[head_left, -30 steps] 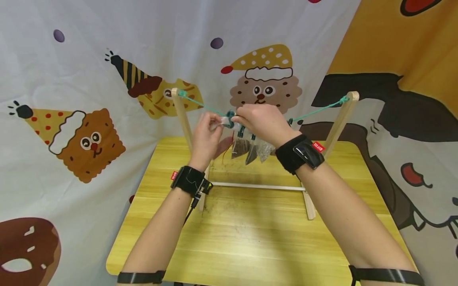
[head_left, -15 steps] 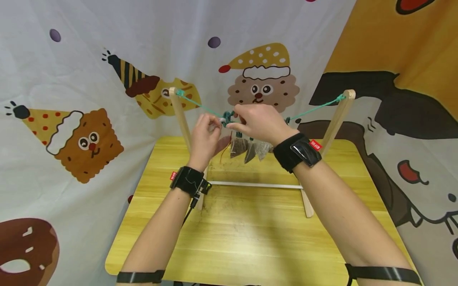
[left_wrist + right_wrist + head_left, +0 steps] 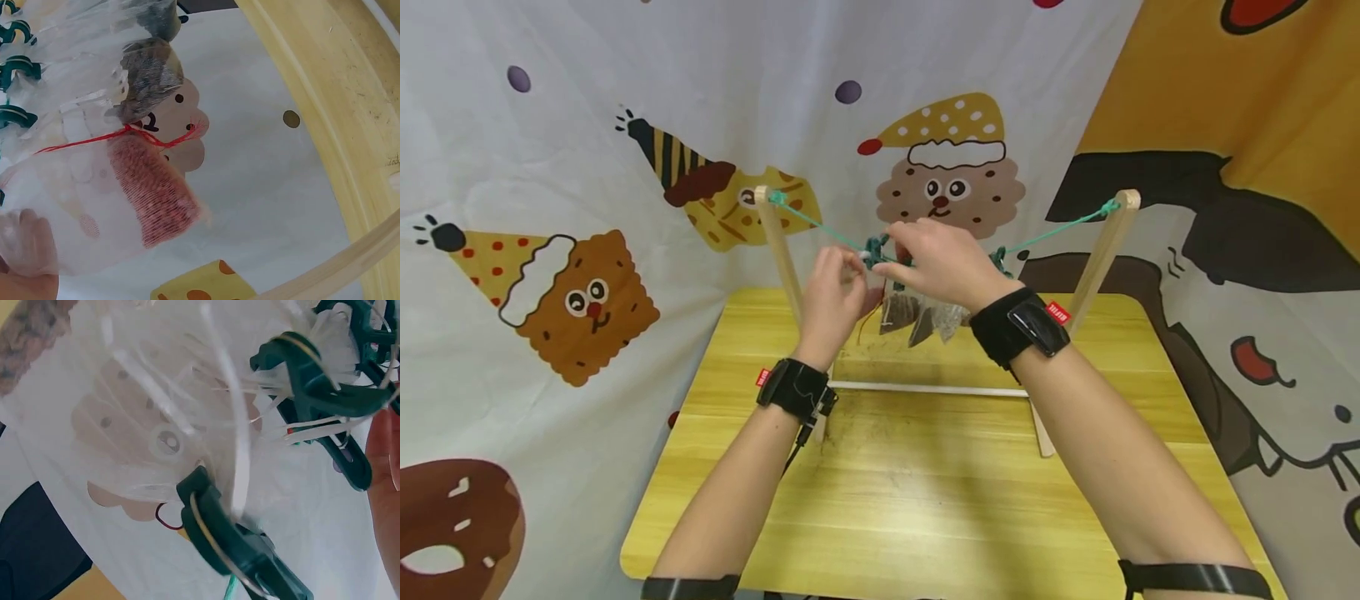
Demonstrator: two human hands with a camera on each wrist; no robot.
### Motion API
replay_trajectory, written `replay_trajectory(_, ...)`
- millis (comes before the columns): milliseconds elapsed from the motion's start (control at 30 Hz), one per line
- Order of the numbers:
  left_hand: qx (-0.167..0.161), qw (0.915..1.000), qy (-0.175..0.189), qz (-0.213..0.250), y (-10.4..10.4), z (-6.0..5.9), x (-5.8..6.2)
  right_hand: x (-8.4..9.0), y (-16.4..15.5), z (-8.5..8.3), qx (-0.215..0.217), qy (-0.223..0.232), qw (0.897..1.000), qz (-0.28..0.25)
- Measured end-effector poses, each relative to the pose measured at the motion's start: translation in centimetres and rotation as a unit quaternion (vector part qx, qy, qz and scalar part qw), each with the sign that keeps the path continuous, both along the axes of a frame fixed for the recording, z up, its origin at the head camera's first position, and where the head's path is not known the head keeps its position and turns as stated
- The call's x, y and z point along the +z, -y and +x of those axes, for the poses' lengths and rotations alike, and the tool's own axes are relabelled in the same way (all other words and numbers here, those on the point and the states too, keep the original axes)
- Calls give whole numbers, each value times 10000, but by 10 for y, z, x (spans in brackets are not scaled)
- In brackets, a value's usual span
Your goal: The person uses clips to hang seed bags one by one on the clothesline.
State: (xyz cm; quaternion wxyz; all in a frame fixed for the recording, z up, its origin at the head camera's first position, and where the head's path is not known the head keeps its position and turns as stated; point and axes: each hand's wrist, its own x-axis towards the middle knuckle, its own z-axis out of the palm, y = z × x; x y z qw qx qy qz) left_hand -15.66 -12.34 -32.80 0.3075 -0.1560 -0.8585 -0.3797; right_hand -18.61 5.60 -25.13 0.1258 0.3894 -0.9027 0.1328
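My left hand [image 3: 831, 296] pinches the upper edge of a white mesh drawstring bag, beside a green cord [image 3: 827, 229]. In the left wrist view this mesh bag [image 3: 156, 194] holds reddish contents and has a red drawstring [image 3: 106, 139]. My right hand [image 3: 943, 262] has its thumb and index finger spread on the handles of a dark green clothes peg [image 3: 875, 252] at the cord. More clothes pegs [image 3: 234, 544] show in the right wrist view. Several clear bags with dark or grey contents, one a dark bag [image 3: 898, 312], hang to the right, their tops partly hidden.
A wooden frame carries the cord between its left post [image 3: 778, 242] and right post [image 3: 1105, 258]. A white rod [image 3: 932, 389] joins its feet. It stands on a wooden table [image 3: 910, 500] with dark crumbs on it. Behind hangs a printed cloth [image 3: 700, 75].
My right thumb and index finger have spread apart at the clothes peg, which has shifted slightly left. Less of the white mesh shows between my hands. The left hand keeps its pinch.
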Motion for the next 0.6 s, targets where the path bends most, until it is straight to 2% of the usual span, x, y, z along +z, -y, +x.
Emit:
replay_trajectory(133, 92, 9998, 149, 83, 7, 10, -3, -1, -2, 7, -110, -85, 9996, -257)
replay_trajectory(333, 243, 9995, 205, -78, 18, 35, -20, -12, -9, 34, -92, -778, 9912, -1071)
replay_trajectory(467, 181, 9995, 179, -163, 19, 53, -34, -32, -20, 61, -108, -1031, 9816, -1606)
replay_trajectory(600, 284, 9992, 216, -188, 22, 73, -48, -62, -33, 87, -338, -1107, 9760, -1844)
